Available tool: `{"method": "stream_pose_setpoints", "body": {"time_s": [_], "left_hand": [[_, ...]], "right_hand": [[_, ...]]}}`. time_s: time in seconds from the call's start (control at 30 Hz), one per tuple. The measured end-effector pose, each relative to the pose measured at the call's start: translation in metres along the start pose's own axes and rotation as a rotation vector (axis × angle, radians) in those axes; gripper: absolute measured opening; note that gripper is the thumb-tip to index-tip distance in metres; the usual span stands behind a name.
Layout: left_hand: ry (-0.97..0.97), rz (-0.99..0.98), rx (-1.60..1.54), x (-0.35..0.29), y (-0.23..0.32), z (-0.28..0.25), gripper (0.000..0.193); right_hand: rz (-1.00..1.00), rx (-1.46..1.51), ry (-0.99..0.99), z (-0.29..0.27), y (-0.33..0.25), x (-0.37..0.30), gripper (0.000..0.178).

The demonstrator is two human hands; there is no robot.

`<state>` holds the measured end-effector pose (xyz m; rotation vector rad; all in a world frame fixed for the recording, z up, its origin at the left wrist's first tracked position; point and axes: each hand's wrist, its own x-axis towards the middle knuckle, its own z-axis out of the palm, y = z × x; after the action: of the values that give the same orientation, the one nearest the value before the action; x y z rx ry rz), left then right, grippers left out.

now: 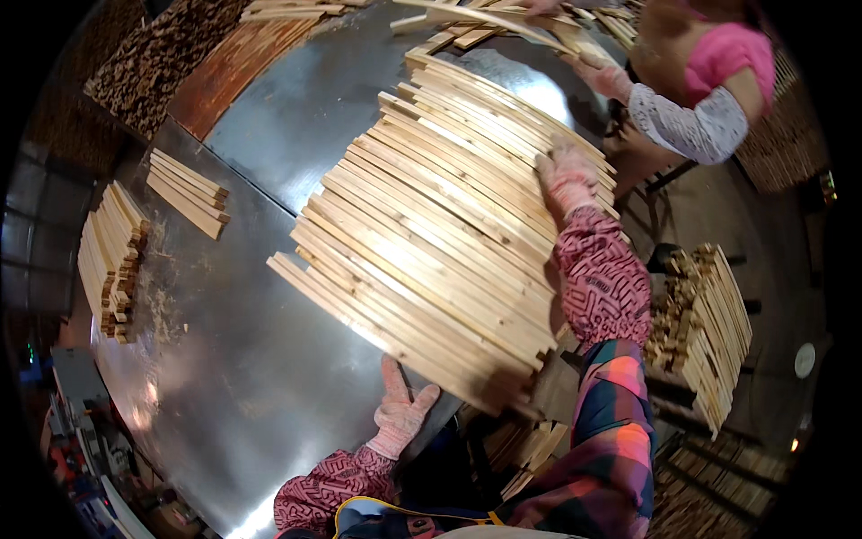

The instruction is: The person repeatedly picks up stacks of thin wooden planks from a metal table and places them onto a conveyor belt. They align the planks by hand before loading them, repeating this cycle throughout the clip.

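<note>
Squaring up slats point(422, 235) on the counter point(242, 359), I'd say: left hand point(400, 417) beside the nearest one, fingers spread; right hand point(570, 176) at their ends (grip: can't tell). Next calls for evening ragged ends.

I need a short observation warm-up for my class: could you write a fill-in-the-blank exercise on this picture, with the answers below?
1. The right hand rests on the wide row of wooden strips, toward their ____ (left or right) ends.
2. The left hand appears ____ (higher or lower) in the picture than the right hand.
3. The small group of wooden strips lies to the ____ of the wide row.
4. The co-worker's lacy sleeve is coloured ____.

Missing words: right; lower; left; white.
</note>
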<state>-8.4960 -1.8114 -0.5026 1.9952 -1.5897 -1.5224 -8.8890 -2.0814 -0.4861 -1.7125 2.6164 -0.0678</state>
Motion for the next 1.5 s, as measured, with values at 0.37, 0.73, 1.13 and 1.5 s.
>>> {"method": "stream_pose_setpoints", "body": {"time_s": [0.37,0.73,1.13,1.5], "left_hand": [[0.413,0.31,1.151,0.023,0.008,0.037,0.092],[0.74,-0.143,-0.155,-0.04,-0.121,-0.083,0.069],[0.808,-0.555,0.051,-0.213,-0.352,-0.196,0.063],[0.892,-0.806,0.549,-0.274,-0.503,-0.191,0.068]], "right_hand": [[0.108,-0.058,0.017,0.055,0.038,0.12,0.067],[0.045,0.065,-0.295,0.03,-0.011,-0.121,0.081],[-0.137,0.007,-0.528,0.045,-0.186,-0.4,0.08],[-0.12,0.98,-0.761,0.137,-0.235,-0.51,0.063]]}}
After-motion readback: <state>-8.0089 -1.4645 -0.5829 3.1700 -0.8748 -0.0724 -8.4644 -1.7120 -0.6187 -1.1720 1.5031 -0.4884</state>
